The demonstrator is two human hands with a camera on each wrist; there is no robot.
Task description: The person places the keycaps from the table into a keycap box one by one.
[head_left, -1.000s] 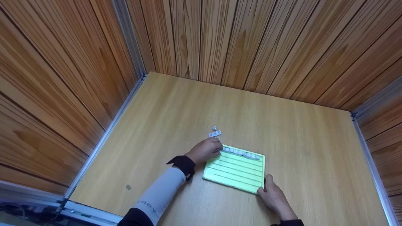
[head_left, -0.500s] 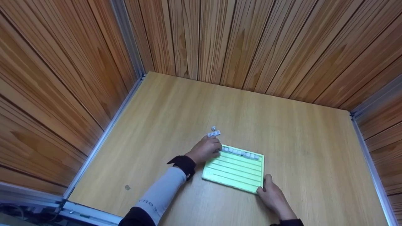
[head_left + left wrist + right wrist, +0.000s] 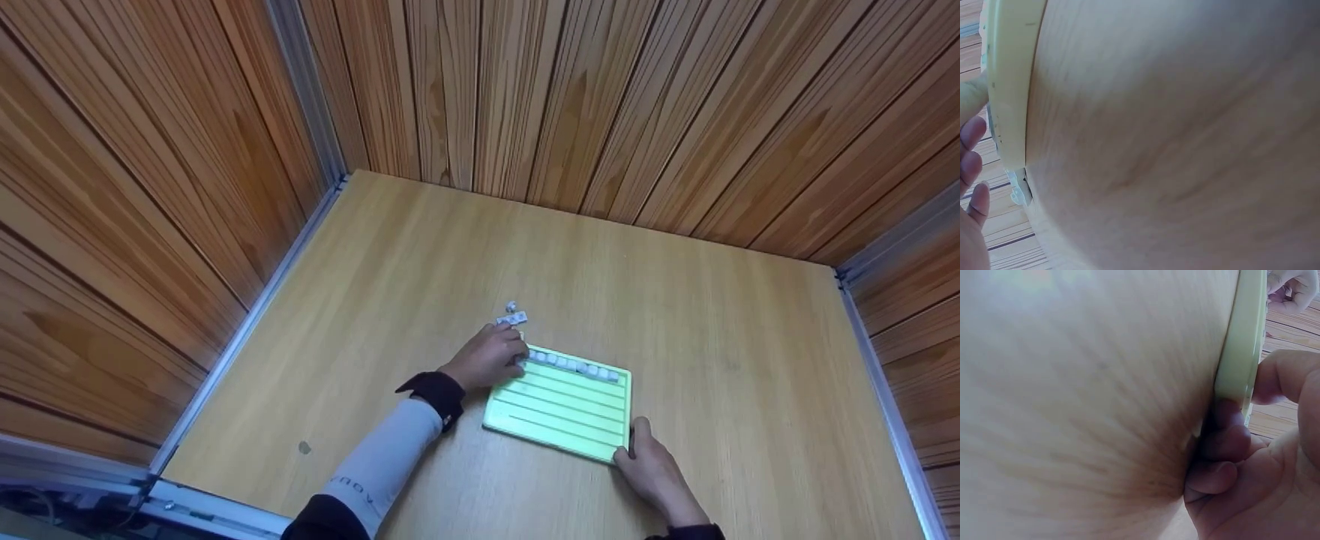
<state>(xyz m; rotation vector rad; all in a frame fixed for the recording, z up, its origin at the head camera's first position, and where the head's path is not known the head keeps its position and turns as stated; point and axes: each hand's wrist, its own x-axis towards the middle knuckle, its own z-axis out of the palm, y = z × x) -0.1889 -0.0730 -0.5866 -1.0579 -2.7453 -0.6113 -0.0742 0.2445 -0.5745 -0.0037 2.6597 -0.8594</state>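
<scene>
A pale green grooved board lies on the table, a row of small white cubes set along its top groove. My left hand is at the board's upper left corner, its fingertips bent down at the row's left end. Whether they pinch a cube is hidden. In the left wrist view, the other fingers are bent beside the board's edge. My right hand grips the lower right corner. In the right wrist view its thumb presses the top face, with curled fingers at the edge and underside.
Just beyond my left hand lies a short strip of joined white cubes, with a small whitish piece behind it. The wooden table is bounded by plank walls and metal rails. A dark round spot marks the table's left.
My left hand shifts only slightly at the left end of the cube row. The board and my right hand stay in place.
</scene>
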